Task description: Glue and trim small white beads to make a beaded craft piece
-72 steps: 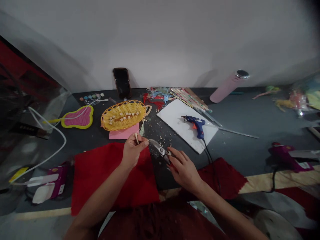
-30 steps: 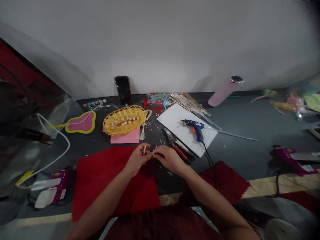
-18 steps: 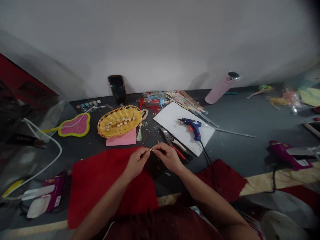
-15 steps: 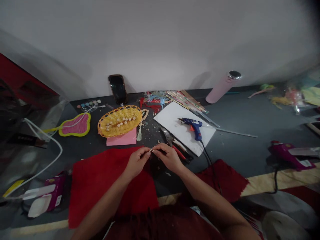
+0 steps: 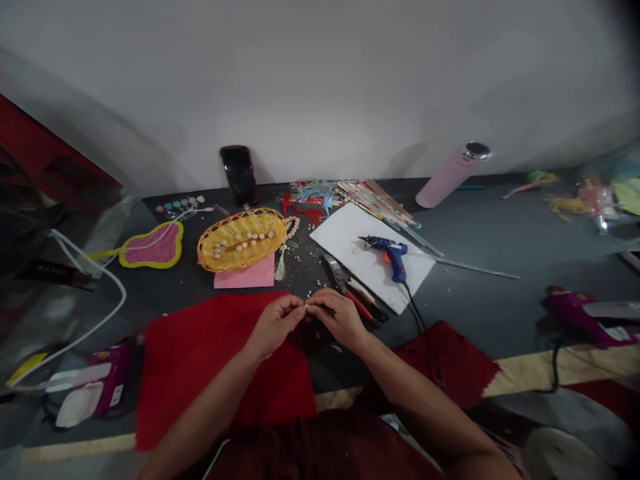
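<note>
My left hand (image 5: 274, 325) and my right hand (image 5: 339, 317) meet fingertip to fingertip over the near edge of the dark table, above a red felt sheet (image 5: 220, 363). Both pinch a tiny pale piece (image 5: 305, 307), too small to name. The red-handled cutters (image 5: 347, 285) lie on the table just past my right hand. A yellow woven basket (image 5: 243, 239) with several small pale beads stands behind my left hand, on a pink paper (image 5: 245, 275).
A blue glue gun (image 5: 393, 251) rests on a white sheet (image 5: 370, 255), its cord running toward me. A phone (image 5: 239, 175) leans on the wall. Sticks and tassels (image 5: 345, 195), a pink bottle (image 5: 451, 173), a pink fan (image 5: 150, 246), a white cable (image 5: 95, 297) and a purple tool (image 5: 585, 313) lie around.
My right hand has laid the cutters down on the table and come to my left hand; both now pinch the small piece together. The view shifted slightly.
</note>
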Action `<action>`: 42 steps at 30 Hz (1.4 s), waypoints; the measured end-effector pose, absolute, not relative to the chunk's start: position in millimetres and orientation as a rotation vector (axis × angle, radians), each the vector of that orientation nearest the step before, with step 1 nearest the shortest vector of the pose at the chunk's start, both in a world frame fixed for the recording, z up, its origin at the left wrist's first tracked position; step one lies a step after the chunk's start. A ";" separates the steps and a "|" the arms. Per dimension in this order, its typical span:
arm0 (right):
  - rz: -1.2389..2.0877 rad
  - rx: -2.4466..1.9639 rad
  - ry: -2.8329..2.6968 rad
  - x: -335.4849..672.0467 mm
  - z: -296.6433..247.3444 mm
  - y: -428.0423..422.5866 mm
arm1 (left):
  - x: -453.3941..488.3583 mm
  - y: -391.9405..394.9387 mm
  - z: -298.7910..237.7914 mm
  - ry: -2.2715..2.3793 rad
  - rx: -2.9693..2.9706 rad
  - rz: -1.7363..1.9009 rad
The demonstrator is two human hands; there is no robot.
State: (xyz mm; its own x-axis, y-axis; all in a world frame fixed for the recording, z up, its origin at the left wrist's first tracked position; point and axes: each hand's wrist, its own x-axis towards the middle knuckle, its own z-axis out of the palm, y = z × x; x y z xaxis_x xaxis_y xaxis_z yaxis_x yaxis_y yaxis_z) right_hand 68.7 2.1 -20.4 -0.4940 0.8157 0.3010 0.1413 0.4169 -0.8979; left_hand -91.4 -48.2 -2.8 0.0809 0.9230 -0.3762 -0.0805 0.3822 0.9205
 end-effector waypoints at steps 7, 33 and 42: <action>1.092 -0.749 -1.924 69.9 -19.1 2.4 | -91.6 -48.6 6.8 1.223 0.887 0.841; 1.039 -0.643 -1.985 72.4 -19.5 2.3 | -103.8 -49.1 11.4 1.227 1.074 0.767; 0.944 -0.681 -1.944 72.2 -18.3 2.2 | -97.9 -52.7 11.2 1.497 1.284 0.866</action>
State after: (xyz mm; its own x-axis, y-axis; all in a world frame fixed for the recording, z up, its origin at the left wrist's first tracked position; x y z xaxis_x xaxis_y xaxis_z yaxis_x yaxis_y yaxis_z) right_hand 72.2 2.2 -18.3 -0.4924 0.7428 0.4536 0.1028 0.5672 -0.8171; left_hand -97.9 -52.7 11.2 0.0000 0.9781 -0.2080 0.3071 0.1979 0.9309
